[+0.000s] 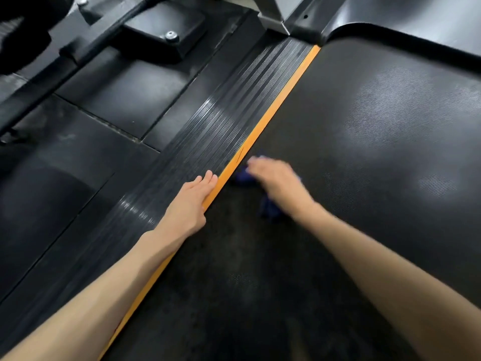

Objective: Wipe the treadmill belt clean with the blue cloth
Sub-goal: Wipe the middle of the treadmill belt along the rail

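Below, left hand (191, 201) lies flat on ribbed rail (208, 121); right hand (278, 183), fingers straight, presses blue cloth (268, 207) onto belt (364, 126).

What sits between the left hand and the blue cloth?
In the head view, the orange edge strip runs between the left hand, flat on the ribbed side rail, and the blue cloth under the right hand, plus a sliver of belt.

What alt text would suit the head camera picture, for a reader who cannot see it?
A person's right hand, blurred, presses a blue cloth onto a black treadmill belt near its orange edge strip. The left hand rests flat on the ribbed side rail, fingers straight.
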Demonstrator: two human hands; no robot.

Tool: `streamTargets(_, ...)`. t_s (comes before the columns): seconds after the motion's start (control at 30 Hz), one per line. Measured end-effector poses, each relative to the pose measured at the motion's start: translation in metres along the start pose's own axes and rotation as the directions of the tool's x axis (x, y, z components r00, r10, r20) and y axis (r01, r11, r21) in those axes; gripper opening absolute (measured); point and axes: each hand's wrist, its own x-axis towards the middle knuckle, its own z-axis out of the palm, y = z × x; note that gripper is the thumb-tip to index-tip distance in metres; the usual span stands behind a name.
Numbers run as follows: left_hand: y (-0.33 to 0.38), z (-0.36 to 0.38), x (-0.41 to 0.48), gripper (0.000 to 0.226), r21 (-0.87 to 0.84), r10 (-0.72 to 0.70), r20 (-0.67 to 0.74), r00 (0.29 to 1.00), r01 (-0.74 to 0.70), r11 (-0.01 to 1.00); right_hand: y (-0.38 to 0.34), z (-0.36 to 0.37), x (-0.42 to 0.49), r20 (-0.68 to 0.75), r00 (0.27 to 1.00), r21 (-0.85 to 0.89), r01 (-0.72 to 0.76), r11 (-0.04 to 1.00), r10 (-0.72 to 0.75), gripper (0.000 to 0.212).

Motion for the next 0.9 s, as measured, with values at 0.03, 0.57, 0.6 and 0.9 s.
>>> streamTargets(0.03,0.001,0.0,0.0,0.073,-0.018,-0.011,0.002,1.0,0.011,1.0,0.02,-0.007,0.015,-0.099,0.975,-0.033,-0.203,0.979,0.199,0.03)
streamTargets(0.57,0.006,0.005,-0.001,0.079,-0.001,-0.044,0.01,0.999,0.044,0.999,0.006,0.005,0.02,-0.213,0.808,0.014,-0.56,0.829,0.549,0.03)
streamTargets(0.6,0.006,0.005,-0.001,0.079,0.001,-0.044,0.01,0.999,0.044,0.999,-0.015,0.012,0.02,-0.216,0.819,0.059,-0.533,0.844,0.532,0.031)
streamTargets(0.9,0.004,0.004,-0.001,0.08,-0.013,-0.024,0.019,1.0,0.024,1.0,-0.019,0.013,-0.011,-0.088,0.992,-0.038,-0.098,0.994,0.095,0.032)
